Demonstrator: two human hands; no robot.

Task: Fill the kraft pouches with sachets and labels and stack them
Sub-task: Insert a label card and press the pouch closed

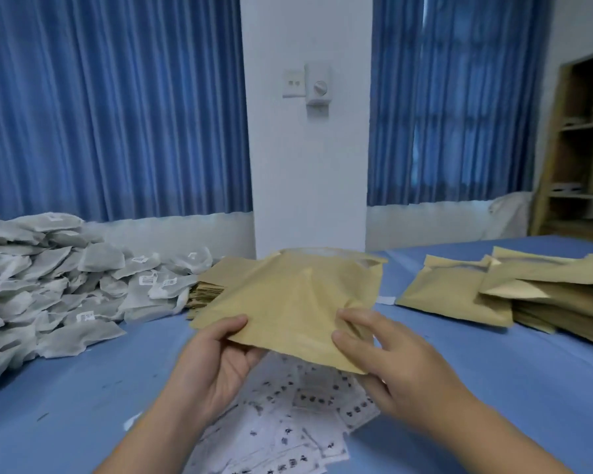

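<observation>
I hold one kraft pouch (288,295) above the blue table, its open mouth facing away from me and bulging. My left hand (216,360) pinches the pouch's near left corner, thumb on top. My right hand (387,357) grips the near right corner, fingers curled over the paper. White printed labels (288,425) lie scattered on the table under my hands. A big heap of grey-white sachets (48,285) fills the left side. A stack of flat pouches (208,292) sits just behind the held pouch's left edge. Filled pouches (528,292) are piled at the right.
The blue-covered table (83,388) runs to a white pillar (308,131) and blue curtains at the back. A wooden shelf unit (582,148) stands at the far right. A small white label (386,300) lies between the held pouch and the right pile.
</observation>
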